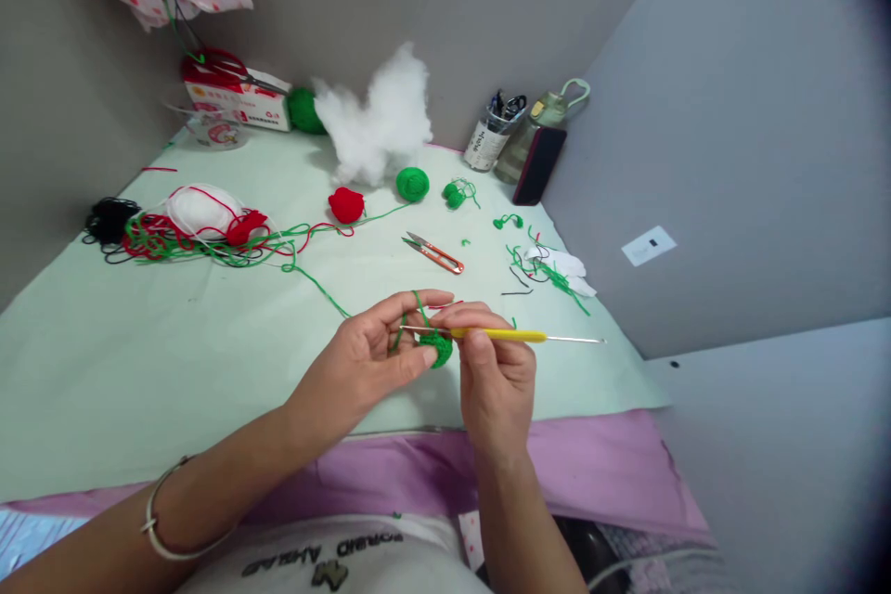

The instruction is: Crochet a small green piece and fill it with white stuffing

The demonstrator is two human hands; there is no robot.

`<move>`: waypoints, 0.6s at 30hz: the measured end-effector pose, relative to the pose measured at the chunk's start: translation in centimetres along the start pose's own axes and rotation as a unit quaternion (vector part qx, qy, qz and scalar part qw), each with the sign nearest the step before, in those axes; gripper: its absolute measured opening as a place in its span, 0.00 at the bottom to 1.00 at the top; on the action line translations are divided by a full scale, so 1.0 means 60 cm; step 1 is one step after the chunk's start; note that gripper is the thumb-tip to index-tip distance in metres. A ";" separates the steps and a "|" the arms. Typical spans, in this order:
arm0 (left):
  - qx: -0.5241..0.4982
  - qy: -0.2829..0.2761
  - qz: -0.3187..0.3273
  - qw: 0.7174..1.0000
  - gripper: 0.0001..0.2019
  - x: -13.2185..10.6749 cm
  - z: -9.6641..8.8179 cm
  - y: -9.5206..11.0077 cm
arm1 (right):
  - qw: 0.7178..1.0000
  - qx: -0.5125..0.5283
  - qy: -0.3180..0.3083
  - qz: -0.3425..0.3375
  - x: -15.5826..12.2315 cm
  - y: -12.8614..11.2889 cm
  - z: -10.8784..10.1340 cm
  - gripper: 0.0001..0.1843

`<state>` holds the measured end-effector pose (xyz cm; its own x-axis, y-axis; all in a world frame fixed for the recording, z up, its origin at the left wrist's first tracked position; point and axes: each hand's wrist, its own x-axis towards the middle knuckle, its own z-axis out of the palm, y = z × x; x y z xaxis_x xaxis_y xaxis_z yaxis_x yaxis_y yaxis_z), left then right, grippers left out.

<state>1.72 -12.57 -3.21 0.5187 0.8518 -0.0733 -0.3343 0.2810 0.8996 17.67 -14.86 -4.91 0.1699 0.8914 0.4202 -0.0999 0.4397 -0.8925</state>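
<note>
Hook [497, 334] lies level, tip pointing left into green piece [438, 351]; right hand [496, 380] fingers closed round it, left hand [368, 362] fingers pinching the piece, yarn [418, 302] over forefinger

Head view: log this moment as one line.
left hand: pinches green crochet piece | right hand: holds yellow crochet hook | orange snips: lying on table beyond
</note>
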 end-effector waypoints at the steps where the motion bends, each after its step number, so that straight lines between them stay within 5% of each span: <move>1: 0.009 0.001 0.000 1.000 0.21 -0.001 -0.001 0.000 | 1.000 -0.012 0.006 0.005 -0.001 0.001 -0.001 0.10; 12: 0.088 0.056 0.023 0.994 0.18 -0.002 -0.021 0.006 | 0.997 0.041 0.042 0.045 0.011 -0.008 0.001 0.12; 18: 0.127 0.072 0.037 0.989 0.15 -0.002 -0.020 0.015 | 0.999 -0.024 0.019 -0.009 -0.001 -0.018 -0.003 0.13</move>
<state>0.40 -11.88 -2.91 0.3774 0.9248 -0.0476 -0.1488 0.1113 0.9826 17.94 -15.38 -3.99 0.2085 0.8783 0.4303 -0.0490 0.4488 -0.8923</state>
